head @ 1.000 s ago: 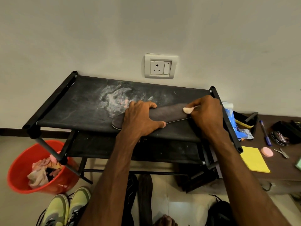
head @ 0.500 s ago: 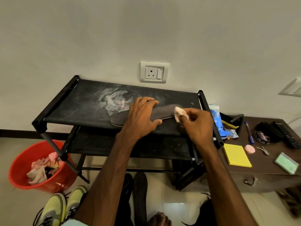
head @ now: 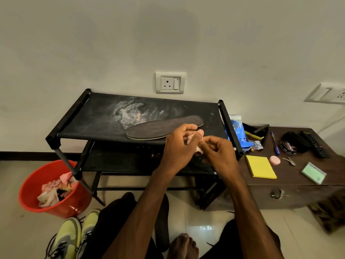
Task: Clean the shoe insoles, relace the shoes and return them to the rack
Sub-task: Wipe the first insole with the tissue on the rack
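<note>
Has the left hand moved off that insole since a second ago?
Yes. The left hand left the insole on the rack, coming right and toward the person to pinch the wipe.

1. On the rack's top shelf (head: pixel 84 118) we see a dark insole (head: pixel 164 128) beside a white powdery smear (head: pixel 128 113).
2. The brown tabletop (head: pixel 291 174) bears a yellow notepad (head: pixel 260 166), pen (head: pixel 274 143) and remote (head: pixel 315 145).
3. A red bucket (head: pixel 31 184) stands on the floor (head: pixel 18 230).
</note>
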